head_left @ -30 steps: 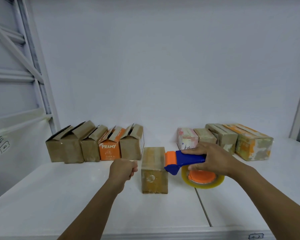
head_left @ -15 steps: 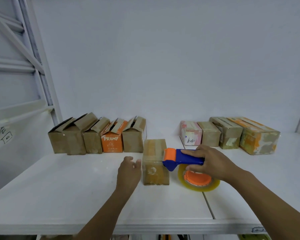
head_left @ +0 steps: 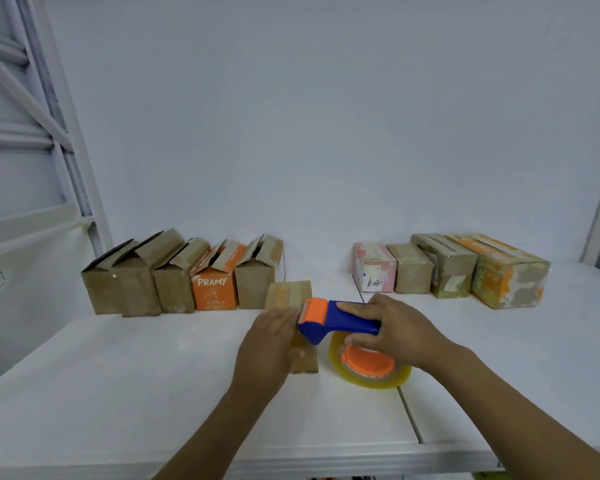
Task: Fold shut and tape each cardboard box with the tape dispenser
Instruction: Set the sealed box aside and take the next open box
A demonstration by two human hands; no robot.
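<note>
A small brown cardboard box point(head_left: 288, 292) stands closed at the middle of the white table point(head_left: 118, 393), with a tape strip along its top. My left hand point(head_left: 267, 344) lies against its left and front side, fingers fairly straight and blurred. My right hand point(head_left: 402, 330) grips the blue handle of the tape dispenser point(head_left: 329, 320). Its orange head sits at the box's right top edge. The clear tape roll point(head_left: 371, 372) on its orange hub hangs just right of the box.
Several brown boxes with open flaps point(head_left: 174, 282), one orange and marked PRAMY point(head_left: 213, 289), line the back left. Several closed, taped boxes point(head_left: 451, 268) line the back right. A white rack point(head_left: 49, 133) stands at left. A seam point(head_left: 409, 414) splits the table.
My left hand opened from a fist and moved right onto the box. The dispenser in my right hand stayed at the box's right side. The camera view tilted down slightly.
</note>
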